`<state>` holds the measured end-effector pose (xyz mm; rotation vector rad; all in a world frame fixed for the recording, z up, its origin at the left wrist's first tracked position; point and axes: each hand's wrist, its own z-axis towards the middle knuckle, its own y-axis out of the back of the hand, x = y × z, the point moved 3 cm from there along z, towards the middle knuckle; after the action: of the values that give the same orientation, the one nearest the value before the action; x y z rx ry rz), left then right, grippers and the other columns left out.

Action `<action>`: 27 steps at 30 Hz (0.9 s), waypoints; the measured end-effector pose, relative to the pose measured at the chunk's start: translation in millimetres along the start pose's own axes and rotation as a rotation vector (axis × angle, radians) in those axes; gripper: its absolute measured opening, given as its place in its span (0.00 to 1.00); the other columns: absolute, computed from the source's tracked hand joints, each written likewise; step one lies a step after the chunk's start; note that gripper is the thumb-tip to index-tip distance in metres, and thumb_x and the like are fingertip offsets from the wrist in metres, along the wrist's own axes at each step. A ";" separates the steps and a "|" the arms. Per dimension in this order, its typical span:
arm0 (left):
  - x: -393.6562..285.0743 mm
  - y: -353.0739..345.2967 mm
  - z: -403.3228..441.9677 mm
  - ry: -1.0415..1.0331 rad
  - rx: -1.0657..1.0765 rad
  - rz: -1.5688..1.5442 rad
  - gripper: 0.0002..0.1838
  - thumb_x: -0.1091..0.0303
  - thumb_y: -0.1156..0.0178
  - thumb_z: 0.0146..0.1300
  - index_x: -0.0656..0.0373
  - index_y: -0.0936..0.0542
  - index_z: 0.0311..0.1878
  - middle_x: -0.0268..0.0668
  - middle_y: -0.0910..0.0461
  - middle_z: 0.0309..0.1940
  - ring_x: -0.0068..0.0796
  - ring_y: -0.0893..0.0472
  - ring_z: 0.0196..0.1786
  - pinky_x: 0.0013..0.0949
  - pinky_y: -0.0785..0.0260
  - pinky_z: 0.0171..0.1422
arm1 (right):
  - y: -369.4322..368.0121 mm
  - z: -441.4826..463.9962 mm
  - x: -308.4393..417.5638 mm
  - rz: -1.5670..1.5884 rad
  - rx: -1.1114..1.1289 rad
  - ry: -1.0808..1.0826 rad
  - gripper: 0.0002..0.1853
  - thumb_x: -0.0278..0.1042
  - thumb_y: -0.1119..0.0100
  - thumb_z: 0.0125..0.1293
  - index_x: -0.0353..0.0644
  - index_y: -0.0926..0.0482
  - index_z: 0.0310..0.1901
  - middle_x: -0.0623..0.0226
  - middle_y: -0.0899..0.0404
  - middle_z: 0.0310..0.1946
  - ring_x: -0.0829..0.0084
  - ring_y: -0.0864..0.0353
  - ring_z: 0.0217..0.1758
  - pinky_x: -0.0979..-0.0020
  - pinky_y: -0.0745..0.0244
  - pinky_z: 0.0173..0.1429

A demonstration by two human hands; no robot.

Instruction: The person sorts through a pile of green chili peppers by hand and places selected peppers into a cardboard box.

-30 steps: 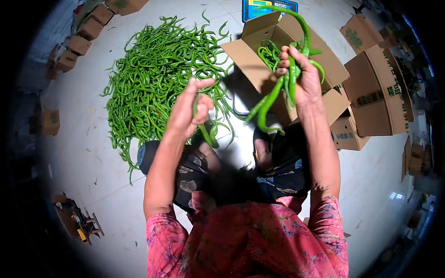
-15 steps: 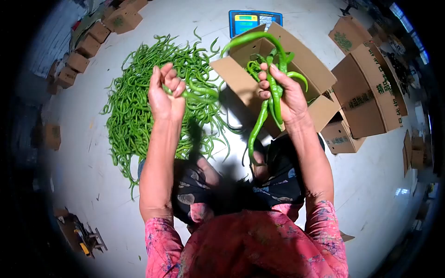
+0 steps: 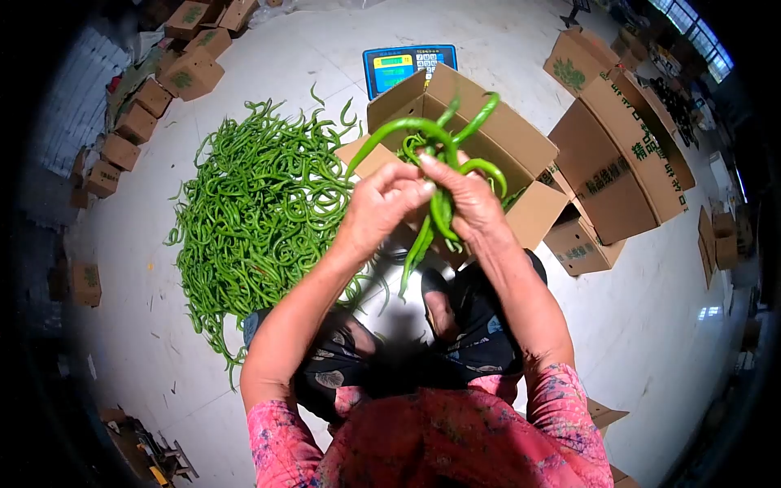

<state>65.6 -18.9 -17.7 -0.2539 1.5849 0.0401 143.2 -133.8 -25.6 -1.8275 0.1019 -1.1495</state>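
Observation:
My right hand (image 3: 476,203) is wrapped round a bunch of long green chili peppers (image 3: 440,215), their curved ends sticking out above and below the fist. My left hand (image 3: 381,202) meets it from the side, thumb and fingers pinched together at the bunch. What exactly the left fingertips grip is partly hidden, but it looks like a chili pepper. Behind both hands stands an open cardboard box (image 3: 508,126) with some green chili peppers inside. A large pile of green chili peppers (image 3: 252,220) lies on the floor to the left of my hands.
A blue scale display (image 3: 409,67) with a keypad stands behind the box. Another open carton (image 3: 610,175) rests at the right on a smaller box (image 3: 579,244). Several cartons (image 3: 192,73) line the far left. My legs and feet are just below the hands.
My left hand has moved right from over the pile to the bunch in my right hand. The right hand keeps its grip, slightly lower and further left. The view has shifted a little.

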 end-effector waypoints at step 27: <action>-7.6 88.8 2.5 0.077 -0.277 -0.181 0.10 0.67 0.43 0.68 0.62 0.22 0.48 0.24 0.28 0.27 0.11 0.31 0.22 0.17 0.36 0.25 | 37.9 -5.5 74.2 0.052 -0.047 0.284 0.14 0.36 0.43 0.70 0.36 0.26 0.50 0.73 0.26 0.26 0.84 0.28 0.25 0.81 0.31 0.29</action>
<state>51.6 69.0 -22.1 -0.6206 1.6256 0.1107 194.8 -195.8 -4.1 -1.6822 0.3411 -1.3733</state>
